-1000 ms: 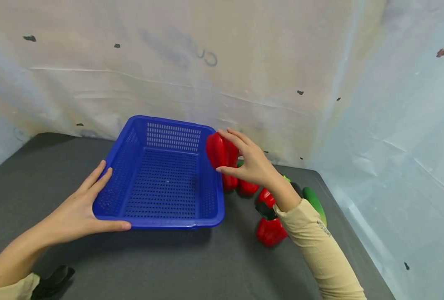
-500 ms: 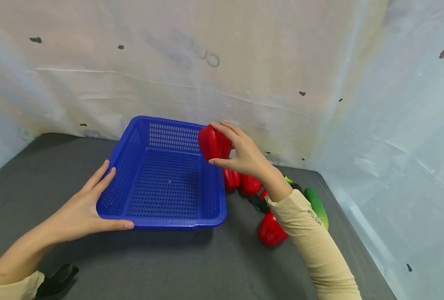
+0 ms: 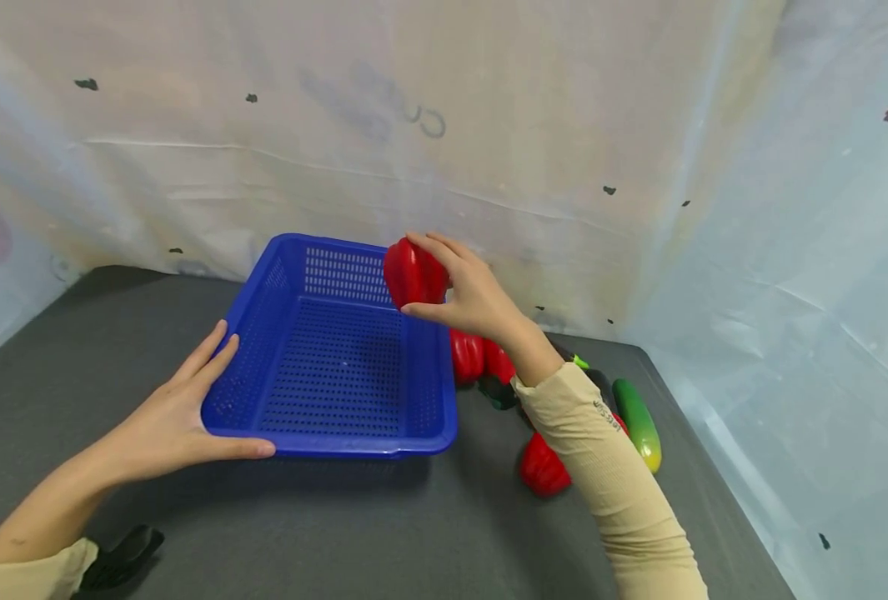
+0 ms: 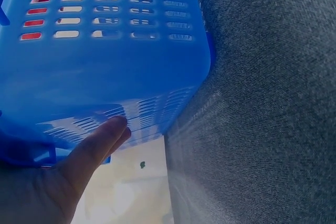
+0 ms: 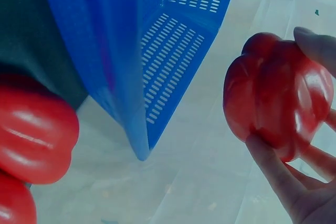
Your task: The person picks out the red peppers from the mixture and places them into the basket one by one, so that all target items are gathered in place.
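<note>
A blue plastic basket (image 3: 331,367) with slotted walls stands on the dark table. My left hand (image 3: 177,417) lies around its near left corner, fingers spread and straight along the left rim, thumb along the front rim. In the left wrist view, fingers (image 4: 100,142) touch the outer slotted wall. My right hand (image 3: 474,292) holds a red bell pepper (image 3: 412,273) between thumb and fingers, over the basket's far right corner. In the right wrist view, that pepper (image 5: 275,93) is held up apart from the basket wall.
Several more red bell peppers (image 3: 544,467) lie right of the basket, partly hidden by the right arm. A green cucumber-shaped vegetable (image 3: 637,421) with a yellow end and dark, eggplant-like vegetables (image 3: 599,383) lie farther right. Plastic sheeting (image 3: 519,167) rises behind the table.
My right hand has carried the red bell pepper up and left, from beside the basket's right rim to over its far right corner. The left hand keeps its place on the basket.
</note>
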Available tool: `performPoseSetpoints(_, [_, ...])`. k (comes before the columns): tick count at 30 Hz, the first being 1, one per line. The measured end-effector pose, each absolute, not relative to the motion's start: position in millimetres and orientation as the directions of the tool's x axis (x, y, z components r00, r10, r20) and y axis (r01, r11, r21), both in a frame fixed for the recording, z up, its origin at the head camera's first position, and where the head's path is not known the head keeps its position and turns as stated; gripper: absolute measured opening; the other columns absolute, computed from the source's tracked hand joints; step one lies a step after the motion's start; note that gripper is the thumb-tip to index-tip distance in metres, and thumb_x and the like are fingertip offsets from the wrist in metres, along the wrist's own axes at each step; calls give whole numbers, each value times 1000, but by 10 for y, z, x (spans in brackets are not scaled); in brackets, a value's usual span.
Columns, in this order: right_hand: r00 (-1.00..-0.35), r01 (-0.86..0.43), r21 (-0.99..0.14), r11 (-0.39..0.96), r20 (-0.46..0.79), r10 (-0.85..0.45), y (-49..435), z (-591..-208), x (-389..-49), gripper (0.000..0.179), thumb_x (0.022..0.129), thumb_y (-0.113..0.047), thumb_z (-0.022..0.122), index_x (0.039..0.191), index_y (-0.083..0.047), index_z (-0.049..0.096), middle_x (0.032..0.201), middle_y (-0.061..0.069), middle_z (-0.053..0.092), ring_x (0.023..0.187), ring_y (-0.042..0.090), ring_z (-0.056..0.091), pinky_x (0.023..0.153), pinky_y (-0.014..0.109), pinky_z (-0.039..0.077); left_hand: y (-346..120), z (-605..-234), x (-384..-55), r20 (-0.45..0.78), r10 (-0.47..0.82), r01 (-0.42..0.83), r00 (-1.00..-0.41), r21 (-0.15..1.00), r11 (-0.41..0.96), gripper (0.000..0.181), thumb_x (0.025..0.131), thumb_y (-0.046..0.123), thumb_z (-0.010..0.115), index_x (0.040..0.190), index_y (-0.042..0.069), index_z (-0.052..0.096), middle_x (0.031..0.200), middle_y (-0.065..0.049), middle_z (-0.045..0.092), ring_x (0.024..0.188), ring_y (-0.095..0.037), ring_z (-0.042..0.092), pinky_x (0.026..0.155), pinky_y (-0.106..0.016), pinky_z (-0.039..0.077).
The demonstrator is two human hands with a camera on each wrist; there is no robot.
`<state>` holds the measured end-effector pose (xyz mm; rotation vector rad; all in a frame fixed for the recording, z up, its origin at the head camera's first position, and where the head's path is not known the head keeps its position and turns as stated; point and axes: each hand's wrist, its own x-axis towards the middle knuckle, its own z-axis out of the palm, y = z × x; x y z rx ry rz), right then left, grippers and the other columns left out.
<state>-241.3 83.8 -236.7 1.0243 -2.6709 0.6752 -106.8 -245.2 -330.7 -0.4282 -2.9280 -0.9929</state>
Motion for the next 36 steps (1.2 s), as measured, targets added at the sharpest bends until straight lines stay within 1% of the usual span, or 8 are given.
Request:
performPoseSetpoints(1, [-740,-672,-350,652,342,-579,828,-2366,-2423,83,79,-37,77,149,-24,35,152,11,34,134,27,41,90,39,52,-2445,-3307,-1070,106,252,264,-962,593,760,128,66,48,83,155,13,-2,161,-1,-17,138,-57,14,88,-77,29])
performPoseSetpoints(2, [-744,-668,-355,654,341,-575,819,-2365,-2430,83,79,-37,77,149,-24,35,152,11,35,134,27,41,91,39,52,-2437,-3308,-1072,106,254,266,-961,595,759,128,66,48,83,155,13,-2,161,0,-17,138,-57,14,89,-77,30])
performPoseSetpoints(8, [-757,-652,-365,664,347,-553,780,-2358,-2468,83,78,-36,78,149,-23,36,149,10,39,135,28,41,106,46,40,-2384,-3315,-1093,99,256,263,-961,597,758,129,66,50,83,155,15,-3,161,-1,-17,138,-57,13,89,-77,29])
performPoseSetpoints(13, [-773,-633,-373,678,346,-531,725,-2367,-2534,83,78,-38,77,149,-26,36,144,6,45,129,23,47,100,42,47,-2369,-3316,-1108,95,249,256,-964,590,766,130,65,50,84,155,12,-2,161,-6,-16,138,-58,13,90,-78,28])
performPoseSetpoints(16, [-787,-615,-385,688,342,-513,682,-2370,-2577,84,77,-39,78,149,-26,36,140,7,49,126,23,49,98,41,48,-2368,-3315,-1108,92,248,253,-964,593,765,130,65,50,84,155,12,-2,161,-5,-16,138,-58,13,90,-78,28])
performPoseSetpoints(23, [-819,-574,-441,690,309,-484,563,-2391,-2676,83,77,-37,78,149,-24,36,144,8,46,128,25,47,94,43,51,-2376,-3307,-1101,93,262,265,-961,588,764,130,65,48,84,155,11,-3,161,-7,-17,135,-61,17,88,-78,30])
performPoseSetpoints(27, [-835,-549,-472,690,289,-468,475,-2408,-2727,83,77,-36,78,148,-23,37,143,8,46,128,26,45,94,42,52,-2376,-3309,-1094,97,260,265,-961,591,762,130,65,48,84,155,11,-2,161,-6,-16,136,-59,16,89,-77,30])
performPoseSetpoints(36, [-853,-520,-465,717,238,-465,280,-2475,-2781,83,78,-34,78,148,-21,36,144,9,45,128,27,46,94,42,51,-2357,-3309,-1090,104,258,267,-960,608,747,128,65,48,84,155,12,-1,161,-4,-15,138,-57,15,90,-76,30])
